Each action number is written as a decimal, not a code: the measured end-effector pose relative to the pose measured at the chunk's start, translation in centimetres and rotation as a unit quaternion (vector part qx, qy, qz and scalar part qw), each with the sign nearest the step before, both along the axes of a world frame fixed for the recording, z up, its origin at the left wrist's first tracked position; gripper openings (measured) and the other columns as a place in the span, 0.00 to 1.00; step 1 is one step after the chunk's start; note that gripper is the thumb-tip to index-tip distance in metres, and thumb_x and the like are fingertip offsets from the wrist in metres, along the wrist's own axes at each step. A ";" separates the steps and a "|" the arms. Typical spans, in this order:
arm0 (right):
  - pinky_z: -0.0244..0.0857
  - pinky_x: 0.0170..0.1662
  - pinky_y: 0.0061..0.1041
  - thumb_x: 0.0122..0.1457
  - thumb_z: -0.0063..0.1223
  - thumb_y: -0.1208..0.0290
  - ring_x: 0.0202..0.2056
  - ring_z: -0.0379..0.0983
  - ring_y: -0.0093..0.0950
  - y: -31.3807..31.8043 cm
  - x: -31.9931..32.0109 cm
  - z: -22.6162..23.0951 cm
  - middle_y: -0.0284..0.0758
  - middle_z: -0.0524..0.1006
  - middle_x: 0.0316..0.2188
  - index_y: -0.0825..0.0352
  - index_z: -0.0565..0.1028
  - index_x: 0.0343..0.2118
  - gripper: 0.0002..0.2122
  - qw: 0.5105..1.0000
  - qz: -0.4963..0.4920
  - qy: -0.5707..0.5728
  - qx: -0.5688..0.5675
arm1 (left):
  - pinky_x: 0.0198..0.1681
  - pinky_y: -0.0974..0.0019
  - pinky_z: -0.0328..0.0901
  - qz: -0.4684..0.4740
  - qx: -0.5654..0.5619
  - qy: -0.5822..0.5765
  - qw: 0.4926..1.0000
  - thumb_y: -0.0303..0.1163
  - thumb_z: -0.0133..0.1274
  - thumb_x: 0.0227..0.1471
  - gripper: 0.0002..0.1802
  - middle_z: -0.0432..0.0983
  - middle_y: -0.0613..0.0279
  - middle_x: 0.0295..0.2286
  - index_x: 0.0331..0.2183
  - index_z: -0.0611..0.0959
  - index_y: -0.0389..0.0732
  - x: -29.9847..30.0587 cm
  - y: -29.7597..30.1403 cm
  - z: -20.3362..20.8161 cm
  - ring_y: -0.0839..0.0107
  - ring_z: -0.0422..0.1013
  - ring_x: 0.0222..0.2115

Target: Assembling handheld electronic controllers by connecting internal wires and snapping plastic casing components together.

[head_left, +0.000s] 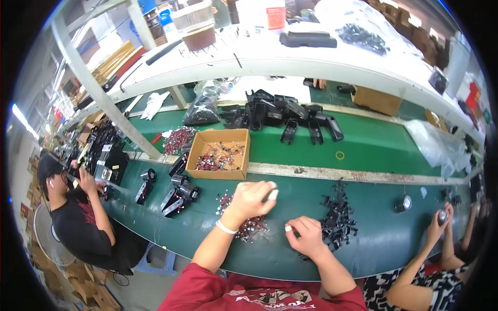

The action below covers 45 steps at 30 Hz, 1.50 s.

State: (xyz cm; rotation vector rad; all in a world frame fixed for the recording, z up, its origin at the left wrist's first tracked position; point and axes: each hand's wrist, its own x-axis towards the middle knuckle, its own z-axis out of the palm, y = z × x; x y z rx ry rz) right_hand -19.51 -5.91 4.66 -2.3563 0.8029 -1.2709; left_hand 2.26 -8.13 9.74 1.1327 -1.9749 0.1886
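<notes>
My left hand [252,199], white covers on its fingertips and a white band at the wrist, is raised over a pile of small red, black and white wired parts [252,229]. Its fingers are curled together; whatever they hold is hidden or too small to name. To its right, my right hand [306,236] is bent inward with thumb and fingers closed, and what is in it cannot be made out. Beside the right hand spreads a heap of small black plastic pieces [338,220]. Beyond the left hand stands an open cardboard box [239,168] with more wired parts inside.
Black housings [277,111] are heaped on the green belt behind a metal rail [321,172]. Black and silver assemblies [179,196] lie at left. A white shelf [259,66] crosses above. Co-workers sit at left [78,217] and right [415,280].
</notes>
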 end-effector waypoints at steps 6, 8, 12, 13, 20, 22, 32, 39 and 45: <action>0.68 0.25 0.27 0.53 0.57 0.74 0.20 0.74 0.30 -0.6 0.2 2.9 0.36 0.75 0.19 0.67 0.76 0.26 0.04 0.977 0.001 0.092 0.191 | 0.22 0.63 0.67 0.044 0.085 0.041 0.995 0.28 0.59 0.38 0.12 0.76 0.61 0.20 0.31 0.80 0.41 4.3 2.7 -6.9 0.63 0.73 0.17; 0.68 0.25 0.30 0.53 0.57 0.69 0.21 0.74 0.32 -2.7 0.5 4.5 0.37 0.75 0.18 0.66 0.76 0.24 0.07 0.965 0.018 0.212 0.151 | 0.22 0.63 0.67 0.037 0.125 0.080 0.988 0.28 0.59 0.38 0.12 0.76 0.61 0.20 0.31 0.80 0.41 4.7 3.1 -6.3 0.62 0.73 0.17; 0.71 0.35 0.43 0.52 0.53 0.64 0.29 0.75 0.44 -14.2 2.5 4.2 0.45 0.76 0.24 0.67 0.76 0.23 0.11 0.945 -0.133 0.270 0.127 | 0.22 0.63 0.68 0.011 0.110 0.051 0.993 0.27 0.58 0.38 0.12 0.76 0.60 0.20 0.31 0.79 0.39 4.3 3.0 -6.3 0.62 0.74 0.18; 0.71 0.39 0.42 0.52 0.53 0.63 0.35 0.75 0.44 -17.9 2.7 3.3 0.47 0.76 0.29 0.69 0.76 0.24 0.12 0.933 -0.186 0.294 0.095 | 0.21 0.63 0.67 0.009 0.107 0.042 0.993 0.27 0.58 0.38 0.12 0.76 0.59 0.21 0.31 0.79 0.39 4.0 2.9 -6.3 0.61 0.74 0.18; 0.67 0.53 0.41 0.51 0.58 0.59 0.51 0.68 0.47 -29.2 3.5 -3.1 0.51 0.70 0.49 0.68 0.72 0.49 0.24 0.843 -0.374 0.352 0.162 | 0.23 0.60 0.68 -0.030 0.103 0.062 0.992 0.29 0.58 0.40 0.11 0.74 0.58 0.21 0.31 0.79 0.39 3.4 2.9 -7.0 0.59 0.74 0.20; 0.68 0.52 0.41 0.51 0.57 0.61 0.50 0.70 0.47 -29.1 3.2 -2.4 0.50 0.73 0.46 0.68 0.72 0.46 0.22 0.855 -0.370 0.317 0.181 | 0.23 0.59 0.68 -0.035 0.119 0.054 0.991 0.30 0.58 0.41 0.10 0.73 0.58 0.21 0.30 0.78 0.39 3.4 3.0 -7.1 0.58 0.73 0.20; 0.68 0.38 0.27 0.44 0.60 0.76 0.32 0.73 0.26 -18.4 -0.8 3.9 0.33 0.77 0.34 0.67 0.73 0.35 0.13 0.914 0.147 0.224 0.304 | 0.22 0.62 0.67 0.010 0.109 0.058 0.992 0.26 0.57 0.42 0.07 0.74 0.60 0.21 0.29 0.78 0.39 4.3 2.7 -6.8 0.61 0.73 0.19; 0.61 0.55 0.38 0.42 0.54 0.83 0.53 0.66 0.38 -16.9 1.4 2.5 0.38 0.73 0.48 0.62 0.65 0.50 0.27 0.867 0.159 0.441 0.171 | 0.22 0.61 0.68 -0.009 0.132 0.069 0.989 0.25 0.56 0.43 0.07 0.74 0.58 0.21 0.30 0.78 0.37 3.8 2.8 -7.0 0.60 0.73 0.19; 0.63 0.55 0.39 0.48 0.52 0.79 0.52 0.68 0.40 -13.8 1.3 1.9 0.41 0.74 0.46 0.66 0.67 0.52 0.24 0.909 0.012 0.413 -0.056 | 0.22 0.62 0.65 0.003 0.116 0.070 0.991 0.23 0.56 0.44 0.04 0.74 0.59 0.19 0.28 0.78 0.38 3.4 2.7 -6.8 0.64 0.70 0.15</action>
